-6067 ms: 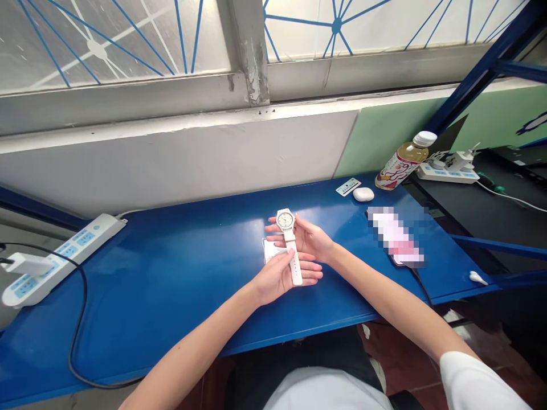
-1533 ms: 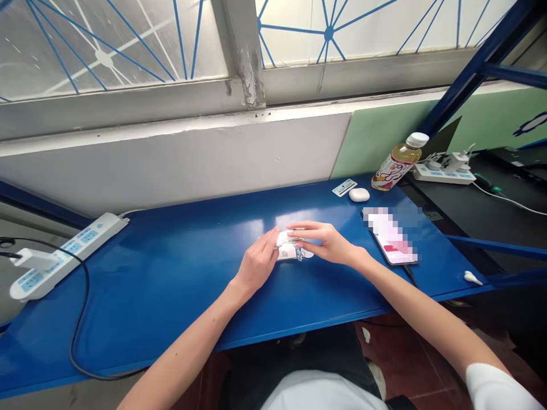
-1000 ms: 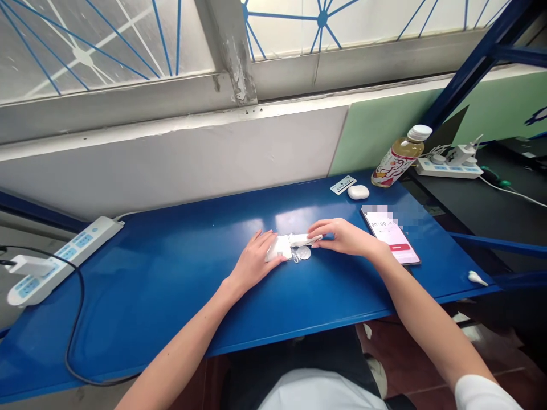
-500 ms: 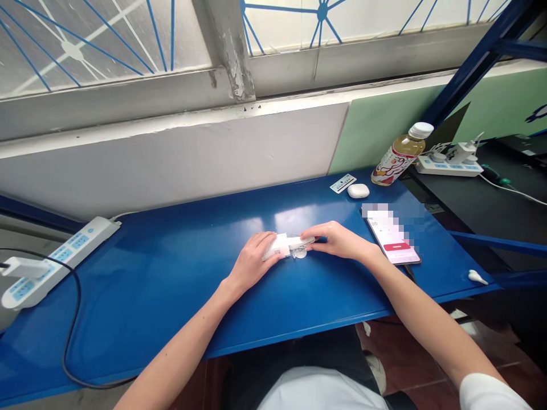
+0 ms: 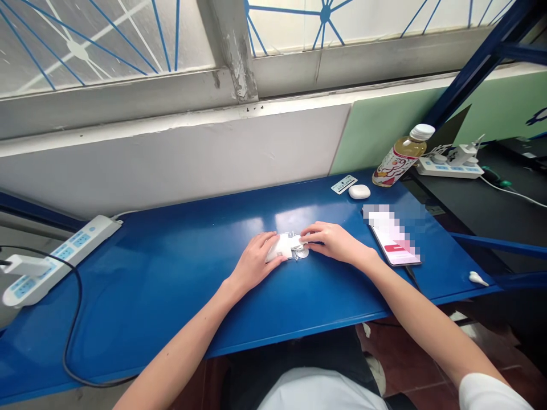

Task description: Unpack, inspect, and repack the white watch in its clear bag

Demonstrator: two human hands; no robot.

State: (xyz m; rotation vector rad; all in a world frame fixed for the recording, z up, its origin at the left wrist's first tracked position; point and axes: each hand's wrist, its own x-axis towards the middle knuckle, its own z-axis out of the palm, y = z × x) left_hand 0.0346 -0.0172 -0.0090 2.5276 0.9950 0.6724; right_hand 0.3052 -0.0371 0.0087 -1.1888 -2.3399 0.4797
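A white wristwatch lies in a small clear plastic bag (image 5: 288, 247) on the blue table (image 5: 171, 267), at its middle. My left hand (image 5: 256, 262) rests on the bag's left end, fingers curled over it and pressing it down. My right hand (image 5: 331, 242) pinches the bag's right end with thumb and fingertips. Most of the watch is hidden under my fingers.
A phone (image 5: 391, 239) lies right of my right hand. Behind it sit a white earbud case (image 5: 359, 191), a small card (image 5: 343, 184) and a drink bottle (image 5: 401, 156). A white power strip (image 5: 60, 256) with a black cable lies at far left. A loose earbud (image 5: 476, 278) lies near the right edge.
Six seconds ago I held the watch up in both hands above the bag. Since then it has gone into the bag on the table, and my right fingers have moved slightly left along it.
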